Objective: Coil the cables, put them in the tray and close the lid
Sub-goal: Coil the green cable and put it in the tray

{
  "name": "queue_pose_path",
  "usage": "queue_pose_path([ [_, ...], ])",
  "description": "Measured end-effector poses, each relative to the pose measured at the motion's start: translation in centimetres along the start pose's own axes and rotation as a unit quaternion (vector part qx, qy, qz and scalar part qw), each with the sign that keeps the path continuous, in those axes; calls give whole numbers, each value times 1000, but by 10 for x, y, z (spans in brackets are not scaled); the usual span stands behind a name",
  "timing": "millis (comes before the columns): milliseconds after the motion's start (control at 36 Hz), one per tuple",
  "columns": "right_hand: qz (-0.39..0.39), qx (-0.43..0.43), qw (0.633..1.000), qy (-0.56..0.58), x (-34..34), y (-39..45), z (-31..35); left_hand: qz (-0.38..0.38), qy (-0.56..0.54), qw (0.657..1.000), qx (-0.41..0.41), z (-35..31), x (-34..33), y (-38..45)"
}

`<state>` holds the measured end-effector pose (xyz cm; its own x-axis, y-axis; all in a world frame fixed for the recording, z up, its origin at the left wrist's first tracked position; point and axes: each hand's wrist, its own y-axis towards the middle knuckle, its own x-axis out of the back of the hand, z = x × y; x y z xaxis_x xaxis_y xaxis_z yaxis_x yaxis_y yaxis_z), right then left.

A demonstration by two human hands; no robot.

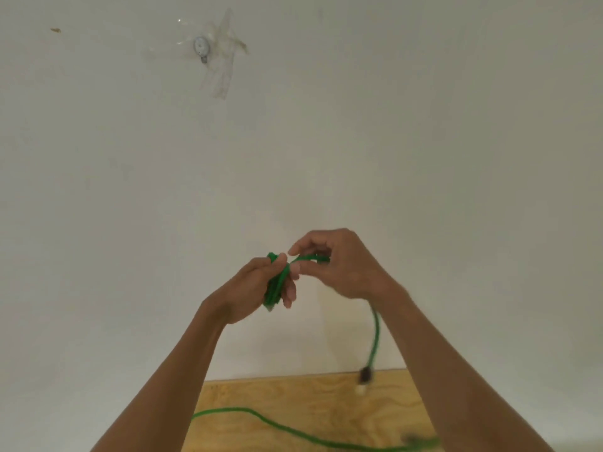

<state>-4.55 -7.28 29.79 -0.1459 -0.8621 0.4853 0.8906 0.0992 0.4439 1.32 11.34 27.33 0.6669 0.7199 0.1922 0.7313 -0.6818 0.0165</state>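
Raised in front of a white wall, my left hand (251, 290) grips a bundle of green cable (277, 285) coiled into several loops. Close beside it, my right hand (336, 262) pinches a strand of the same cable near the top of the bundle. From under my right hand a loose end hangs down, ending in a dark plug with a white tip (364, 378). A second green cable (261, 419) lies uncoiled on the wooden table. No tray or lid is in view.
The plywood table (326, 402) shows only at the bottom, against the white wall (359, 125). A small round hook under clear tape (202, 47) is stuck high on the wall.
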Motion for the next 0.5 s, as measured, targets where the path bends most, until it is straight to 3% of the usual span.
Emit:
queue_pose_path([
  [83, 22, -8, 998, 52, 11, 18, -3, 59, -130, 989, 42, 3, -16, -7],
  [222, -18, -50, 984, 171, 4, 20, -37, 97, -240, 966, -14, -2, -34, -9],
  [361, 16, -47, 927, 372, -38, -13, -60, 81, -287, 952, -73, -13, -42, -3],
  [500, -11, -150, 957, 248, -76, -42, -59, 11, -286, 952, -108, -26, -30, 9],
])
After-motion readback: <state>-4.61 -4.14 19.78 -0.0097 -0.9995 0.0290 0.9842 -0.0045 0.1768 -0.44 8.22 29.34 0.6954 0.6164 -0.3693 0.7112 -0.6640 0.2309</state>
